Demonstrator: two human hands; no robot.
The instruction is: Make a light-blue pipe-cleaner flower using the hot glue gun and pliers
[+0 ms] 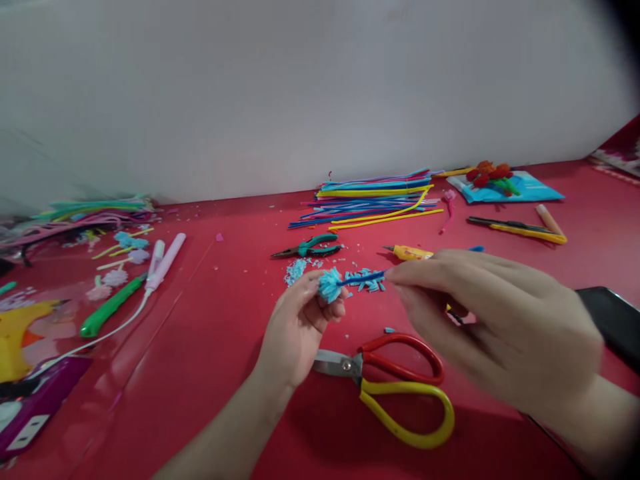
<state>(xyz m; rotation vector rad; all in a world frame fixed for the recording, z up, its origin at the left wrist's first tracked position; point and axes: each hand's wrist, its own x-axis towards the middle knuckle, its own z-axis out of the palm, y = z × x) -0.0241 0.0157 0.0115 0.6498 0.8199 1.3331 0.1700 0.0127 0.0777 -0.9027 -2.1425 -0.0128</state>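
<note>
A light-blue fluffy pipe-cleaner flower [330,285] is pinched between the fingers of my left hand [299,320]. Its dark-blue stem [364,277] runs right, to the fingertips of my right hand [500,327], which pinch the far end. Motion blurs the right hand a little. Below the flower lie scissors [407,387] with one red and one yellow handle, the blade tips partly behind my left hand. Just beyond the flower are cut light-blue pieces [370,283] and a heap of blue clippings [295,270].
Green-handled pliers [313,248] and a yellow-handled cutter [411,253] lie past my hands. A bundle of coloured pipe cleaners [375,197] is by the wall. At left are a pink hair straightener [167,260] with a cord and a yellow glue gun [20,333]. A phone [610,320] lies at right.
</note>
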